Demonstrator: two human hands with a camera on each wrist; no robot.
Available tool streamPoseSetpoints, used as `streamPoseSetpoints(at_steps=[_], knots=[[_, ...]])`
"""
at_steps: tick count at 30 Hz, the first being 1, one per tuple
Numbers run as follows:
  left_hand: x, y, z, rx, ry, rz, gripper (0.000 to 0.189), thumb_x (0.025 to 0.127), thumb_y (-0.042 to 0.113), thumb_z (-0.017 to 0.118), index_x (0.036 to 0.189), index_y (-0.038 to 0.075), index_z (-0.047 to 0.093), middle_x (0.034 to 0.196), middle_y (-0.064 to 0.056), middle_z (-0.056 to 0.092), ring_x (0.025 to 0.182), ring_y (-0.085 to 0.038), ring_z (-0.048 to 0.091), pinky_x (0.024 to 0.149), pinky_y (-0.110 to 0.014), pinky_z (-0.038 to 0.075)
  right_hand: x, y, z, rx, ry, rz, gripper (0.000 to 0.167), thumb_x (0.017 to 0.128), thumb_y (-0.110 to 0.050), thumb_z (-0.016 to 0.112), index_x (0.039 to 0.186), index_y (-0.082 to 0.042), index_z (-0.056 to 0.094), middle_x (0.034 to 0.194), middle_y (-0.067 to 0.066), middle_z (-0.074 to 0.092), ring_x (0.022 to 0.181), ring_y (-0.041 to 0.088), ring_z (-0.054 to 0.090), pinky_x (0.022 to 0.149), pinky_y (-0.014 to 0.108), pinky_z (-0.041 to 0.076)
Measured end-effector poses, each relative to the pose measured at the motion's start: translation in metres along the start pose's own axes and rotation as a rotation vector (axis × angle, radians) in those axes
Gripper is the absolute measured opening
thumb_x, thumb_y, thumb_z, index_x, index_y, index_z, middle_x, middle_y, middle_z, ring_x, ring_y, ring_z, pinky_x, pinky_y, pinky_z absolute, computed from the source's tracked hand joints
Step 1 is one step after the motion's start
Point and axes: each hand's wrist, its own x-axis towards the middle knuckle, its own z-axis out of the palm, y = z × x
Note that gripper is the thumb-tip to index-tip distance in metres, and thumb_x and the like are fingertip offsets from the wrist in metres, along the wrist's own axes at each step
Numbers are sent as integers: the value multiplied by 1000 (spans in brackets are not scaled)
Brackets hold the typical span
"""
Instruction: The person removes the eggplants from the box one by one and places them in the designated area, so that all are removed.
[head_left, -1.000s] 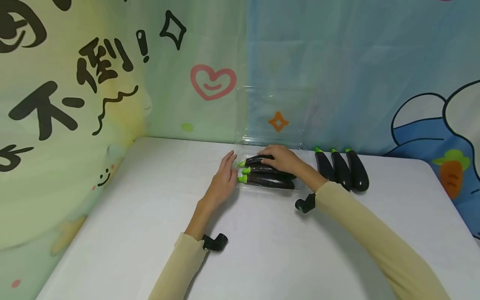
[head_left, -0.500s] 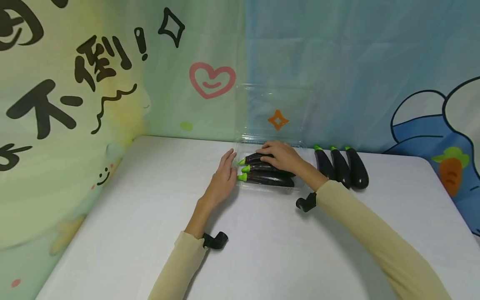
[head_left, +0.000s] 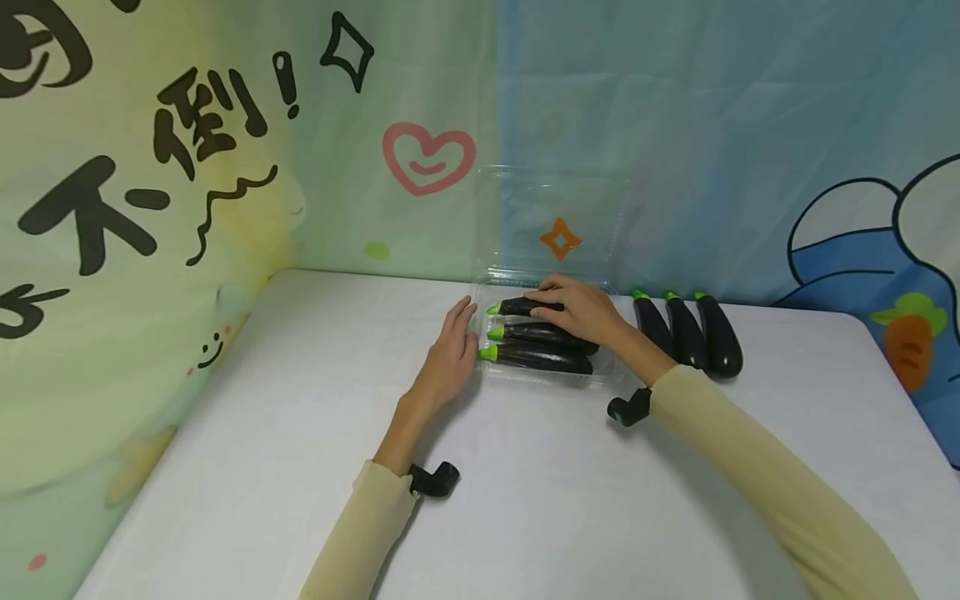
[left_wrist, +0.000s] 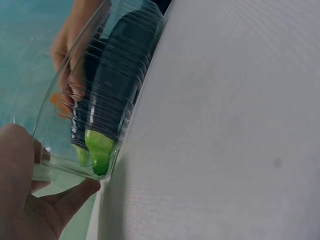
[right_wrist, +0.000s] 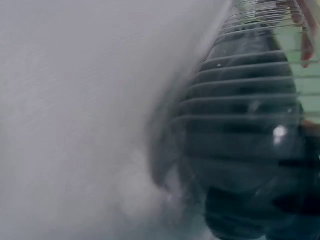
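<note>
A clear plastic box (head_left: 540,381) lies on the table with its lid (head_left: 551,179) raised at the back. Three dark eggplants lie crosswise in it, green stems to the left: a near one (head_left: 536,358), a middle one (head_left: 536,333) and a far one (head_left: 517,307). My right hand (head_left: 581,310) reaches over the box and grips the far eggplant, hiding its right end. Against the box's left wall rests my left hand (head_left: 444,358), fingers stretched forward. Through the clear wall in the left wrist view, the near eggplant's green stem (left_wrist: 99,145) shows.
To the right of the box stand three more eggplants side by side: one (head_left: 652,325), a middle one (head_left: 685,333) and an outer one (head_left: 720,337). A printed curtain (head_left: 712,167) hangs behind the white table (head_left: 525,492). The right wrist view is blurred.
My right hand has shifted slightly right and back with the far eggplant, widening the gap to the middle one. The left hand has stayed at the box's left side.
</note>
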Motion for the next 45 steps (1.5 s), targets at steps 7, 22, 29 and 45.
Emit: streamPoseSetpoints(at_steps=[7,22,29,45], knots=[[0,1,0,-3,-8,-2,49,101,14,35,150,8,33,160,-2,26,132,-31,50,102,-56,43,-4,0,2,11,60,-3,39,91,-32,65,128,-18,65,121,9,62,80,21,61,60,32,44],[-1,1,-2,-3,2,-8,49,101,16,34,150,8,33,160,-1,26,135,-31,46,104,-56,41,-11,-3,5,93,202,-4,36,89,-25,68,123,-14,69,114,13,61,74,21,56,60,32,40],[-2,0,0,-5,-2,-6,49,101,16,33,150,7,34,159,-2,27,138,-28,43,105,-53,41,-18,-4,4,158,219,73,38,89,-19,63,126,-12,66,117,14,60,84,25,57,65,34,40],[-1,0,1,-7,16,16,49,101,13,36,149,5,34,159,-5,28,138,-28,42,106,-52,41,-44,-14,-1,204,357,-37,41,87,-11,65,128,-6,64,108,15,55,79,17,47,61,29,32]])
